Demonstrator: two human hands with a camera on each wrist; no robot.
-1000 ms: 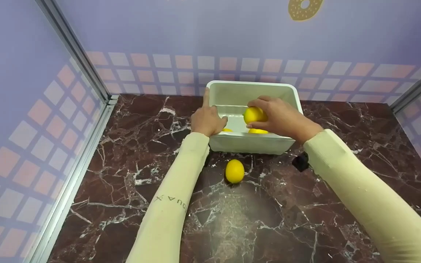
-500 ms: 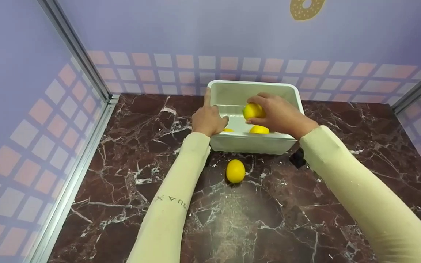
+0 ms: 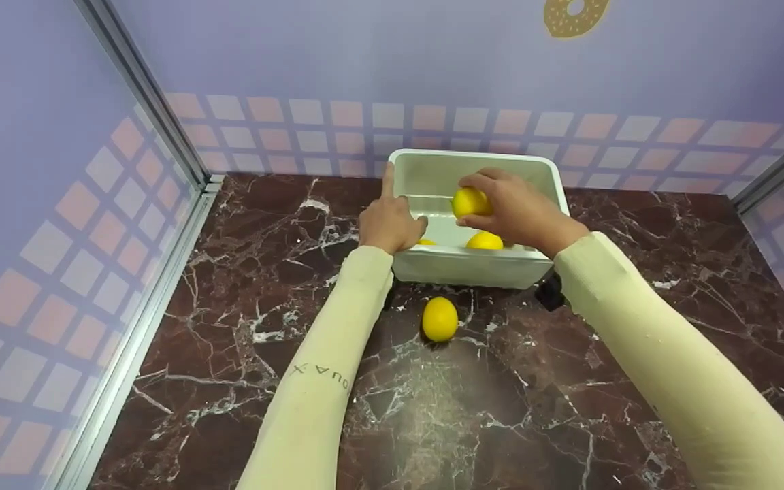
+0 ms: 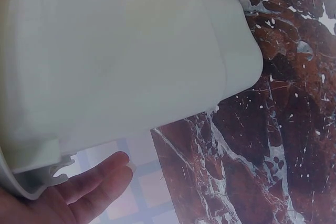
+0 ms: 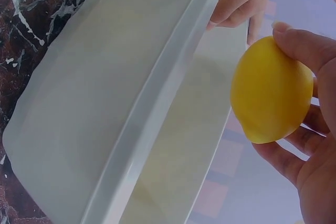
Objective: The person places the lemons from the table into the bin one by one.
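A pale plastic bin (image 3: 467,269) stands against the back wall. Its left rim is gripped by my left hand (image 3: 388,224), thumb over the inside and index finger stretched along the edge. In the left wrist view, two fingers (image 4: 105,182) of that hand show outside the bin wall, beneath the rim. My right hand (image 3: 525,212) holds a yellow lemon (image 3: 470,203) between thumb and fingers over the bin's opening; the right wrist view shows this lemon (image 5: 270,90) up close. Lower inside the bin lie another lemon (image 3: 485,241) and a yellow sliver (image 3: 426,241), both partly hidden by the front wall.
One more lemon (image 3: 440,319) rests on the dark marbled tabletop (image 3: 446,422) in front of the bin. A purple wall with a tile pattern (image 3: 310,141) rises right behind it. Metal-framed side panels border the table at left and right.
My right hand has lifted its lemon slightly, up and to the left, uncovering more of the lemon below. My left hand keeps its place on the rim.
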